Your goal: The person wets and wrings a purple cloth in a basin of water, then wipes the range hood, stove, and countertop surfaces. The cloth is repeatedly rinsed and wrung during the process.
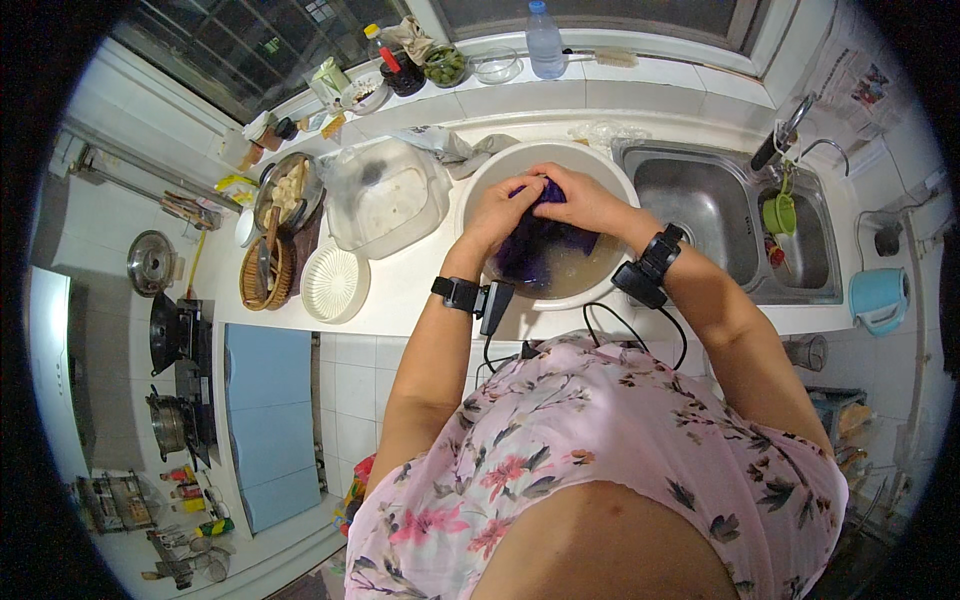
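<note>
A dark purple cloth (517, 247) hangs partly in cloudy water inside a round white basin (474, 176) on the counter. My left hand (504, 210) grips a bunched upper part of the cloth. Close beside it, my right hand (589, 201) grips the same bunch from the other side, and the fingers of both hands nearly meet. Both hands are over the basin, above the waterline. The lower folds of the cloth lie in the water, so their full shape is hidden. Each wrist wears a black strapped device with a cable.
Right of the basin is a double steel sink (694, 217) with a faucet (787, 131) and a green strainer (780, 214). To the left stand a translucent plastic tub (390, 202), a white slotted basket (336, 281) and a wicker basket (262, 289). A water bottle (545, 45) stands on the windowsill.
</note>
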Demonstrator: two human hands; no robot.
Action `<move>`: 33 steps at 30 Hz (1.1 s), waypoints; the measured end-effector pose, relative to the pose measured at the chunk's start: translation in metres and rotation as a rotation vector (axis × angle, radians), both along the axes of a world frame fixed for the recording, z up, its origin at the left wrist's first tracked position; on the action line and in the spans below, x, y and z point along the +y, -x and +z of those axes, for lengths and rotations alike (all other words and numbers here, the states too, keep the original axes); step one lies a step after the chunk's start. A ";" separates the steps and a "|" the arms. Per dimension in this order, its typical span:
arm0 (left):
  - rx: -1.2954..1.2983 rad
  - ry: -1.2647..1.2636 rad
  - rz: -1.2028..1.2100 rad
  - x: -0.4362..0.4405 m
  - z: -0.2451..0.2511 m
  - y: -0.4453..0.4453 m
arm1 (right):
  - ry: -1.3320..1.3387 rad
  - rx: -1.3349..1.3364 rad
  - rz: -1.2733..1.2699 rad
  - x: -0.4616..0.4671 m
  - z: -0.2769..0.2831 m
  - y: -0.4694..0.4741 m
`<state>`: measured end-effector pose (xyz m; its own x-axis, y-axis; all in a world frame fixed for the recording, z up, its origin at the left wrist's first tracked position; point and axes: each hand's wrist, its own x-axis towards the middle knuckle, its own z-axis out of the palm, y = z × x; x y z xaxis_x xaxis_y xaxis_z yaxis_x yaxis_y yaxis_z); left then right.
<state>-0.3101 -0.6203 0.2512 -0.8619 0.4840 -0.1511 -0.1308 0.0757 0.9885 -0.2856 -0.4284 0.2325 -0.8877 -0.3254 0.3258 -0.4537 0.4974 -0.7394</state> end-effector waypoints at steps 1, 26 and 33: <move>0.060 0.030 0.026 -0.002 0.000 -0.002 | 0.033 -0.095 -0.049 0.004 0.002 -0.001; 0.313 0.495 -0.205 -0.046 -0.050 0.008 | 0.243 -0.258 -0.092 0.032 0.021 -0.023; 0.013 0.021 -0.007 -0.047 -0.015 0.005 | 0.292 -0.290 -0.233 0.038 0.012 -0.024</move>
<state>-0.3155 -0.6676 0.2362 -0.8602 0.4872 -0.1505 -0.1177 0.0974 0.9883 -0.2620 -0.3904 0.2450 -0.9940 -0.0386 0.1021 -0.1091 0.3134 -0.9433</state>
